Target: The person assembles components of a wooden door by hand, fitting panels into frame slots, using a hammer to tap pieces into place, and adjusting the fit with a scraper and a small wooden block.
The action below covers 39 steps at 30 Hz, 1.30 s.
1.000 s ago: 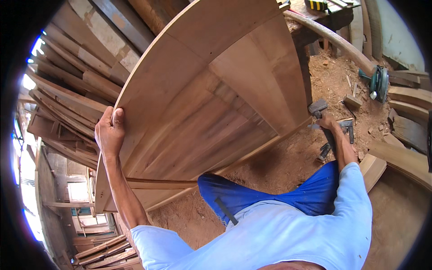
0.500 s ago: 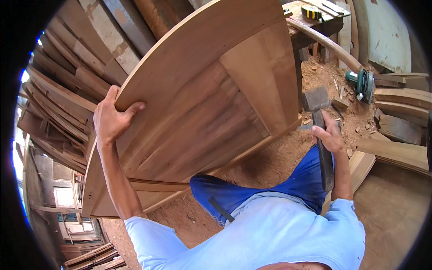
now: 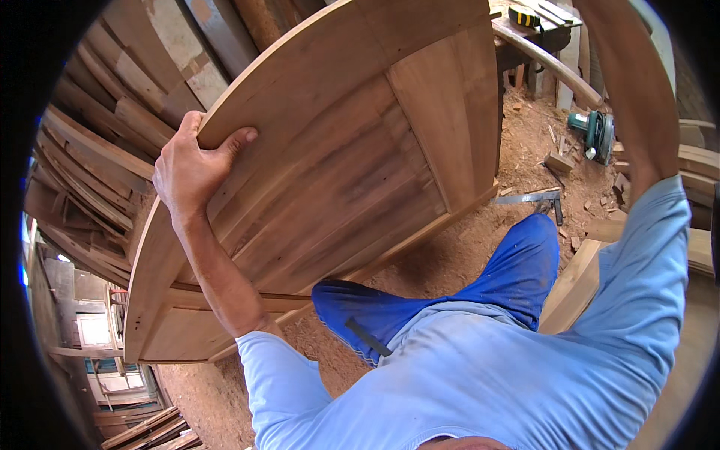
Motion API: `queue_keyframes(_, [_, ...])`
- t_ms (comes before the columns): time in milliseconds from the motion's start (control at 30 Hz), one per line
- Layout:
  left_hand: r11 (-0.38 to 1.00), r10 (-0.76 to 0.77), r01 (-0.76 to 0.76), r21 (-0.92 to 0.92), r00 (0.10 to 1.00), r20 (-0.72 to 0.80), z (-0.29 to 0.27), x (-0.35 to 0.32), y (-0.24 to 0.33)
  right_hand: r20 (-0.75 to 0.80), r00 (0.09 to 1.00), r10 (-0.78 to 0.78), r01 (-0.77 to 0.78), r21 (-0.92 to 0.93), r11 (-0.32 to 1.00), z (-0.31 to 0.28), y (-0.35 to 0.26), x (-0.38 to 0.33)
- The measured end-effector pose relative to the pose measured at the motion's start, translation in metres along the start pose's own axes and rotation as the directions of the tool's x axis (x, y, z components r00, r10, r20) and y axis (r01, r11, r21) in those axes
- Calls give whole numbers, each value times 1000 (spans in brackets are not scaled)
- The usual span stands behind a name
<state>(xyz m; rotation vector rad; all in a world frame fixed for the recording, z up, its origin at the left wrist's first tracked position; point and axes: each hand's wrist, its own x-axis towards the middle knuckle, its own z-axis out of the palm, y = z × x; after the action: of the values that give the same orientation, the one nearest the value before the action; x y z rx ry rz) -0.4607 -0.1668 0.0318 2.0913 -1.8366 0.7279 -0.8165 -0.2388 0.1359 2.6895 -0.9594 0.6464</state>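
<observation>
My left hand (image 3: 193,174) grips the upper left edge of a large panelled wooden door (image 3: 337,180), its thumb on the face and its fingers curled behind the rim. The door stands on edge, leaning in front of me, with its lower edge near the floor. Long boards and an inset angled panel make up its brown face. My right arm (image 3: 637,97) is raised high, and its hand lies beyond the upper right of the picture. Whatever that hand holds cannot be seen now.
A metal try square (image 3: 536,197) lies on the sawdust-covered floor by my foot. Beyond it sits a green circular saw (image 3: 598,135). On a bench at the upper right is a yellow and black tape measure (image 3: 523,16). Stacked planks (image 3: 112,124) lean at the left; thick boards (image 3: 574,289) lie at the right.
My right hand has swung up and out of the picture, taking the dark-handled tool with a broad grey head. My left hand keeps its grip on the door's edge.
</observation>
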Motion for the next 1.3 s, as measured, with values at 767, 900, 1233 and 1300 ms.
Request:
queue_keyframes(767, [999,-10,10,35,1000,1,-2,4,-1,171,958,231,-277,338,899,8,9,13])
queue_keyframes(900, [999,-20,18,35,999,36,-4,9,8,152,988,-37,37,4,999,43,48,45])
queue_keyframes(1233, [980,191,-191,49,855,-483,16,-15,-6,175,983,52,-12,-225,974,52,16,21])
queue_keyframes(1300, [971,219,-225,75,732,-646,20,-34,-20,136,986,96,-61,-241,969,53,19,10])
